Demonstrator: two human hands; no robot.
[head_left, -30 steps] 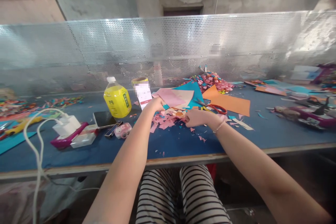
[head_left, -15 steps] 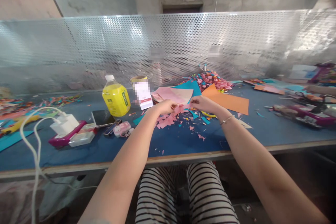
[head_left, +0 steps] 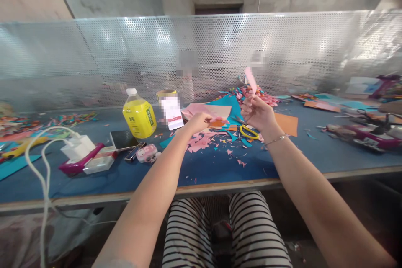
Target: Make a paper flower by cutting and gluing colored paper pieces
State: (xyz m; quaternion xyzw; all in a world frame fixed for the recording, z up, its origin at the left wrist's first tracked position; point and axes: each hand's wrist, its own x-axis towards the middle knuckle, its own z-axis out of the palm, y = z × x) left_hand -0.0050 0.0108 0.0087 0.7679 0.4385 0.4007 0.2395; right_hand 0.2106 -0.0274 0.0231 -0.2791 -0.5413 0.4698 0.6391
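Observation:
My right hand (head_left: pixel 258 113) is raised above the blue table (head_left: pixel 220 167), fingers pinched on a narrow pink paper strip (head_left: pixel 250 79) that stands up from them. My left hand (head_left: pixel 201 121) is closed low over a heap of pink paper scraps (head_left: pixel 204 140), holding an orange paper piece (head_left: pixel 217 123). Yellow-handled scissors (head_left: pixel 248 130) lie on the table just under my right hand. Pink, cream and teal paper sheets (head_left: pixel 216 111) lie behind my left hand, and an orange sheet (head_left: pixel 287 123) lies to the right.
A yellow drink bottle (head_left: pixel 140 115), a tape roll (head_left: pixel 166 94), a phone (head_left: pixel 122 140), a white charger with cable (head_left: pixel 78 148) and a small pink case (head_left: pixel 147 153) stand at the left. A pile of coloured curls (head_left: pixel 257 94) sits by the perforated metal screen (head_left: pixel 201 54). Tools lie at the far right (head_left: pixel 361 138).
My right hand has lifted up and to the right, carrying the pink strip away from my left hand. My left hand stayed low over the scraps.

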